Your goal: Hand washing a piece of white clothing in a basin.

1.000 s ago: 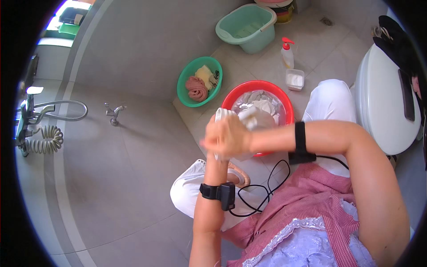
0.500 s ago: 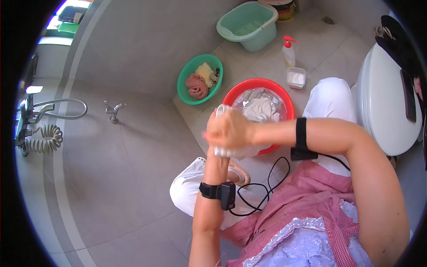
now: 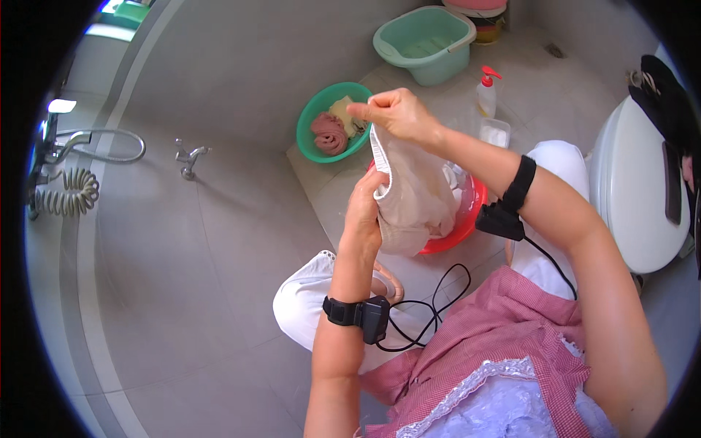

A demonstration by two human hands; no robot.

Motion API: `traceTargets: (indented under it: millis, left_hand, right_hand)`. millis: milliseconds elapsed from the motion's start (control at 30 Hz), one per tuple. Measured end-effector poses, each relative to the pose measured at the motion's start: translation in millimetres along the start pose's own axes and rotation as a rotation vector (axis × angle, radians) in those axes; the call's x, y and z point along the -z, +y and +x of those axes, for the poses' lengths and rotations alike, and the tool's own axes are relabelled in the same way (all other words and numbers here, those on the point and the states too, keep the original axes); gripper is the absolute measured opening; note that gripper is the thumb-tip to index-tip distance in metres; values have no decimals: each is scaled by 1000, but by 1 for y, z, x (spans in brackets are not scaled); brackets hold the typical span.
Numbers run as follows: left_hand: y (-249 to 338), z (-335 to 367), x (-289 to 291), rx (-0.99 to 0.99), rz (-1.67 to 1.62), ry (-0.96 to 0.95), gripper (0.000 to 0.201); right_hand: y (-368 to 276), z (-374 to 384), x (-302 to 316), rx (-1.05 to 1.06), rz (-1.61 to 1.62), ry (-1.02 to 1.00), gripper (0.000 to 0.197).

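Garment (image 3: 418, 186), off-white with a white gathered edge, is held stretched between the person's two hands, just toward 2 o'clock from mid-view, with the red basin (image 3: 461, 236) showing past it at 4 o'clock. Right hand (image 3: 403, 117) pinches the edge at the garment's 11 o'clock, fingers curled; left hand (image 3: 361, 210) grips it at 9 o'clock, some fingertips hidden. From the garment, green basin (image 3: 304, 136) holding pink cloth (image 3: 329, 135) lies at 10 o'clock, pump bottle (image 3: 485, 100) at 1 o'clock
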State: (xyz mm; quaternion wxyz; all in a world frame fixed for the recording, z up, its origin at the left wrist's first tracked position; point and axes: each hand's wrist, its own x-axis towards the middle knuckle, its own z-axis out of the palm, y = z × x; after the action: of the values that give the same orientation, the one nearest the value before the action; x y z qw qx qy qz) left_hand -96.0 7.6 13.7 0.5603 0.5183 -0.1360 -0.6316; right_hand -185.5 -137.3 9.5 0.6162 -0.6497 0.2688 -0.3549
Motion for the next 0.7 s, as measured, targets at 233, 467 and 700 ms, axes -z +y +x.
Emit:
traceTargets:
  millis: [233,467,700]
  left_hand:
    - [-1,16,27,-115,-186,292,34]
    - [-10,19,16,-270,-139,262,46]
    - [2,20,34,-322,-7,388,47]
  right_hand:
    - [-6,-20,-20,-37,-553,67,56]
    - [19,-37,-22,-525,120,-336,47]
    - [14,-10,4,-356,-69,93,32]
